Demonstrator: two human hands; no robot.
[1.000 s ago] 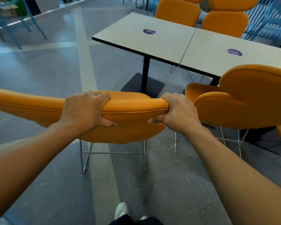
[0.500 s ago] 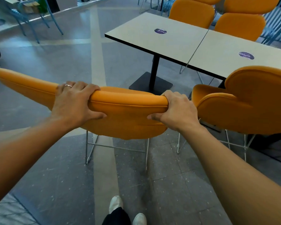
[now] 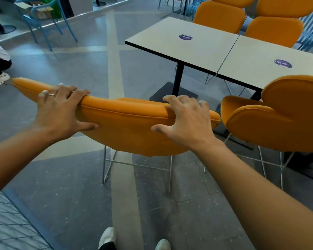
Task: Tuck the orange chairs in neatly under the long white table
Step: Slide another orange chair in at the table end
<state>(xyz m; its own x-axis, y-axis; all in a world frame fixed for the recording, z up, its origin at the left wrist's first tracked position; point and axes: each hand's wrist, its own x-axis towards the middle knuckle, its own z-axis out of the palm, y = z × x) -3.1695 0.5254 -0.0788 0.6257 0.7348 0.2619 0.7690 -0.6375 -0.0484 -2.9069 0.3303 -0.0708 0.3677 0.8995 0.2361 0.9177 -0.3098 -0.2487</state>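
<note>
The chair (image 3: 126,127) stands on the floor (image 3: 70,177) off the table's (image 3: 206,51) near left corner, apart from it, its back toward the person. The left hand (image 3: 60,112) holds the back's top edge toward its left end, fingers (image 3: 74,92) curled over the rim and thumb pressed on the rear face. The right hand (image 3: 186,123), slightly blurred, holds near the right end, fingers arched over the rim, thumb on the rear face. A second chair (image 3: 278,120) stands just beside it on the right, close against the table's near edge. At the far edge stand two more chairs (image 3: 219,17).
</note>
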